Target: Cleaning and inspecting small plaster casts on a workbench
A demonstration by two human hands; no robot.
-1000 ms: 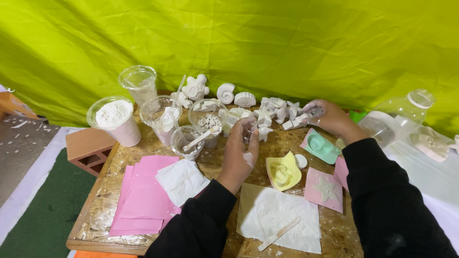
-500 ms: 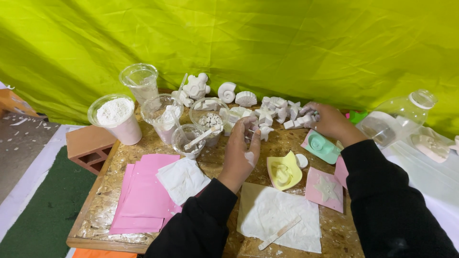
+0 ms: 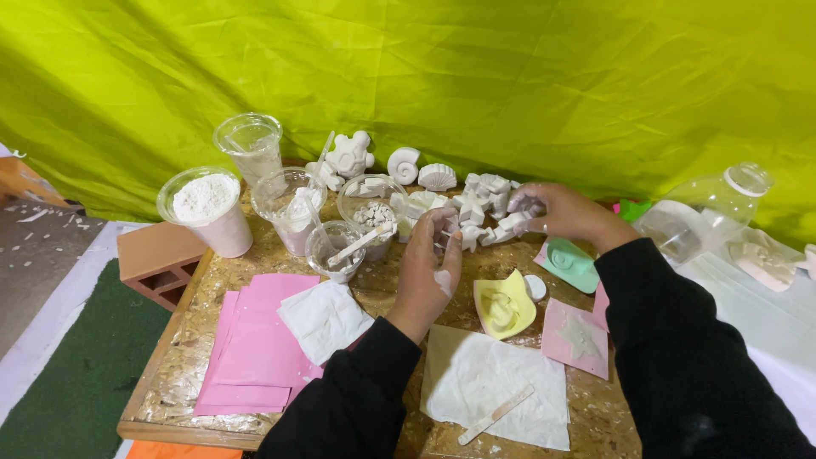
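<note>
At board centre: left hand raised, fingers curled, grip unclear; at 1 o'clock, right hand pinching white cast.

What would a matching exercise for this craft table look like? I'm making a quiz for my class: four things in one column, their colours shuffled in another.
Things:
1. Stack of paper sheets
2. Mould nearest the left hand, in front of it
3. Mould below the right hand, by the wrist
4. Brick at the table's left edge

Colours:
A. Yellow
B. Reddish brown
C. Pink
D. Mint green

Pairs: 1-C, 2-A, 3-D, 4-B
</note>
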